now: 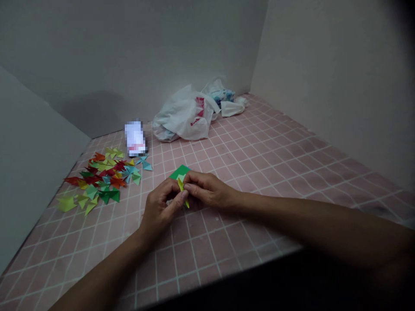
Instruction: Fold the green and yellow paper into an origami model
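Between my two hands is a small yellow folded paper point(180, 185), held upright and narrow. My left hand point(164, 201) pinches it from the left with thumb and forefinger. From the other side, the fingertips of my right hand point(205, 189) close on the same paper near its upper part. Just behind my fingers lies a green paper square point(179, 172) on the table, partly covered by my hands. The lower folds of the yellow paper are partly hidden by my fingers.
Many-coloured folded paper pieces point(106, 172) lie in a loose pile at the left. A lit phone point(135, 138), blurred out, stands behind them. White plastic bags point(186, 114) sit against the back wall. Pink checked cloth covers the table point(259, 172); walls enclose it.
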Motion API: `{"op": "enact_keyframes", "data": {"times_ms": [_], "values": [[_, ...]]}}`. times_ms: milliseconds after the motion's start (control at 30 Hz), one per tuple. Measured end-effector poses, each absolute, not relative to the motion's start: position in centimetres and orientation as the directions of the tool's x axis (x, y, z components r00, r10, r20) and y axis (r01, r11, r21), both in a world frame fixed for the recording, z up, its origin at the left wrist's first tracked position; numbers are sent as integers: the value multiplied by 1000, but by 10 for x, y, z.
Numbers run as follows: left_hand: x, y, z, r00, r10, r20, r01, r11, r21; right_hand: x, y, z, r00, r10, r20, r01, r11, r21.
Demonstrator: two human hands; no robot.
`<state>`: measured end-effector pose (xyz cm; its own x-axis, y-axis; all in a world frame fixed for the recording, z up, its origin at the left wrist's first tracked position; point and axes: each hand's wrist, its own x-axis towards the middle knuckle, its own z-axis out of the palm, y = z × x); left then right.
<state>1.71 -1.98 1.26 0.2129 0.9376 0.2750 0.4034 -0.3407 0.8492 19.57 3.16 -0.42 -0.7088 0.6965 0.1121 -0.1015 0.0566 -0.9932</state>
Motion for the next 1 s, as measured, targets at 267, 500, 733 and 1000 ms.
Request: {"op": "enact_keyframes", "data": {"times_ms": [267, 500, 733, 1000], "values": [[15, -20, 14, 245, 929, 277, 421, -359, 833, 196, 33, -4, -680, 715, 162, -58, 167, -984], [16, -19, 14, 282, 918, 278, 381, -373, 846, 196, 31, -8, -669, 724, 167, -70, 162, -984], [16, -19, 16, 269, 913, 306, 437, -399, 806, 196, 31, -5, -651, 736, 185, -28, 221, -975], [20, -24, 12, 244, 808, 536, 718, -522, 460, 196, 25, -3, -558, 768, 315, 133, 457, -880]]}}
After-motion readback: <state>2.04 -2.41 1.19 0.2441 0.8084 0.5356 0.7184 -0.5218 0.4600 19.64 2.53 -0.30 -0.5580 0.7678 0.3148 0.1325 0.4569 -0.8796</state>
